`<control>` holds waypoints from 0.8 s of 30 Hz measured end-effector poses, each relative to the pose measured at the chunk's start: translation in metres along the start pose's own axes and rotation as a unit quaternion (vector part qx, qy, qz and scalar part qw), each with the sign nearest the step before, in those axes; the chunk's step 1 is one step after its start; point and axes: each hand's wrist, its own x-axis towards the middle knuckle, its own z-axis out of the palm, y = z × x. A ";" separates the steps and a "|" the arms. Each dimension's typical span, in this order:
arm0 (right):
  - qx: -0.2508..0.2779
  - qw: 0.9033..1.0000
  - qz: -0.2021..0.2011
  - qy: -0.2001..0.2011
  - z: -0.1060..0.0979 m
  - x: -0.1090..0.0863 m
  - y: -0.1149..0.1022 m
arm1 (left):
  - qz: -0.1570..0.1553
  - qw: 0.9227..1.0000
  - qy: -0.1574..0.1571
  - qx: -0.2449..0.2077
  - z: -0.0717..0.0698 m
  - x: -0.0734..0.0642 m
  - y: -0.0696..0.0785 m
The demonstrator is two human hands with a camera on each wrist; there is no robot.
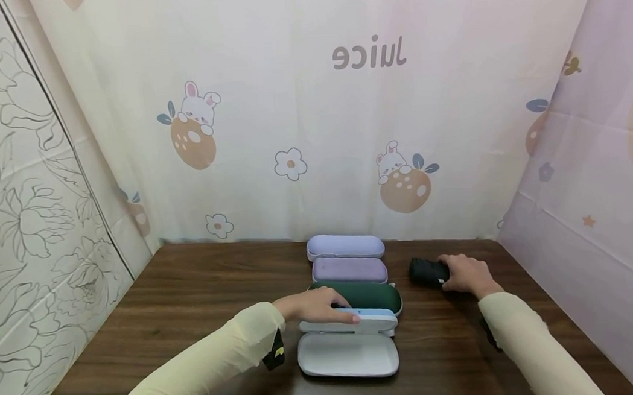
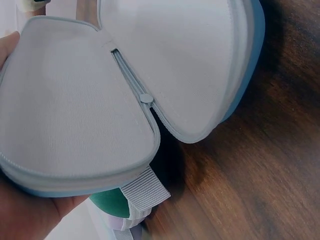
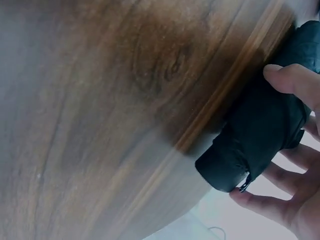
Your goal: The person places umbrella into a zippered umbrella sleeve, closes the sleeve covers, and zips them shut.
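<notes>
An unzipped case point(image 1: 348, 355), grey-white inside and light blue outside, lies spread open at the near middle of the table. Its far half is raised, and my left hand point(image 1: 323, 306) grips that half, fingers behind it. The left wrist view shows the grey lining point(image 2: 75, 105) and the zipper pull point(image 2: 146, 98) between the two halves. Over to the right, a black folded compact umbrella point(image 1: 427, 272) lies on the table with my right hand point(image 1: 467, 274) gripping it. Up close, the thumb and fingers point(image 3: 295, 82) lie on opposite sides of the umbrella point(image 3: 265, 120).
Behind the light blue case stand a dark green case point(image 1: 374, 295), a purple case point(image 1: 349, 269) and a lavender case point(image 1: 346, 246), lined up toward the back. The dark wooden table point(image 1: 192, 302) ends at a printed curtain point(image 1: 289, 102), with more hangings on both sides.
</notes>
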 end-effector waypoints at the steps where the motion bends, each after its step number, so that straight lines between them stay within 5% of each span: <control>1: 0.000 1.000 0.001 -0.002 0.000 -0.002 -0.001 | 0.000 1.000 0.000 -0.002 0.000 0.000 0.000; 12: -0.008 0.999 -0.035 0.013 -0.021 -0.029 -0.017 | 0.002 1.000 0.001 -0.020 -0.002 -0.001 -0.001; 24: -0.002 0.996 -0.082 0.040 -0.057 -0.077 -0.063 | 0.015 1.000 -0.008 -0.018 -0.002 0.000 0.000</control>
